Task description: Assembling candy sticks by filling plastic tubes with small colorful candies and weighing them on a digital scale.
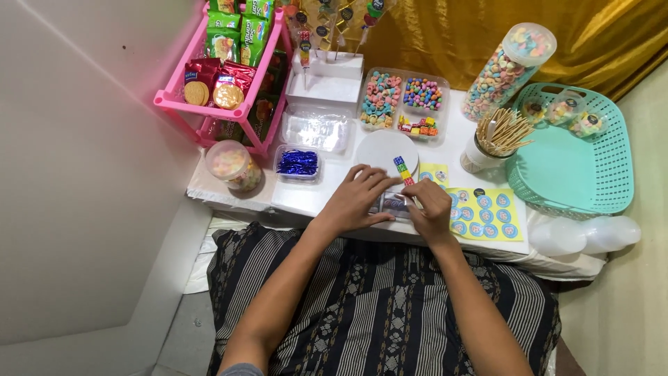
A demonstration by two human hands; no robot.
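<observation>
While both hands work at the centre of the frame, the left hand (356,198) lies flat with fingers spread, pressing on a small clear packet (392,204) at the front edge of the white desk (299,198); the right hand (429,209) pinches a skewer of coloured candy cubes (402,169), which rises from the packet toward a round white lid (379,150) just behind. By my judgement the step in hand is bagging or sealing the skewer; the next move would call for a steady pinch on the stick while the left hand keeps the wrapper from sliding. Just right of the right hand lies a yellow sheet of round blue stickers (487,214). Containers, noted by position: a divided clear tray (403,104) at upper centre holds pastel ring candies, round coloured candies and small wrapped cubes; a tall clear jar (502,69) at upper right, tilted, holds pastel cereal-like rings; a white cup (487,150) below it holds wooden skewers; a teal basket (577,150) at right holds three small filled packets; a small clear box (298,163) left of centre holds blue twist ties; a round tub (233,166) holds pastel candies; a pink rack (226,69) at upper left holds biscuit packets.
</observation>
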